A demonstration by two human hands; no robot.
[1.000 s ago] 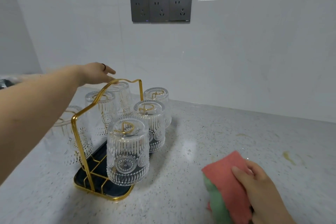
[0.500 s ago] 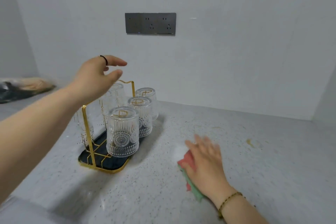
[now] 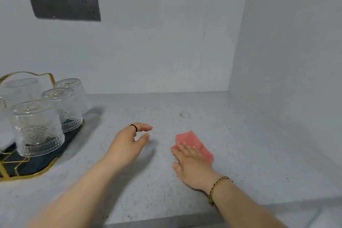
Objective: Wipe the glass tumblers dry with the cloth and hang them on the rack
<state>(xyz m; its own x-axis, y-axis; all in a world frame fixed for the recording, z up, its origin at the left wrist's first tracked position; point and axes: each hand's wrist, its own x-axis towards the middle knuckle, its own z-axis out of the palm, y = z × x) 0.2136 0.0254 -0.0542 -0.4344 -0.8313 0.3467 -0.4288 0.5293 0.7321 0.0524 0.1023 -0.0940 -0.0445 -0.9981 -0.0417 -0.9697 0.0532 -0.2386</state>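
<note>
Soft, even, cool-white light, fairly bright, no hard glare. Faint diffuse shadows on countertop (image 3: 240,144) just right of left hand (image 3: 129,144) & right of tumblers (image 3: 37,127). Whole pic slightly motion-blurred; socket panel (image 3: 64,5) smeared, holes barely legible. Wide-angle bend at edges: wall corner (image 3: 238,42) leans, rack (image 3: 27,174) stretched at left.

A speckled grey stone table (image 3: 259,144) runs on beyond the right hand (image 3: 190,164) to a pale back wall (image 3: 157,42). Well to the right of that hand a side wall (image 3: 296,61), just as pale, meets it in a corner. High beyond the left hand (image 3: 127,144) a dark grey socket panel (image 3: 64,6) sits in the back wall, too blurred to count its holes. Past the right hand a faint yellowish mark (image 3: 183,115), perhaps a stain, lies on the table. The light is soft and even, with a dim shadow (image 3: 148,153) just right of the left hand.
</note>
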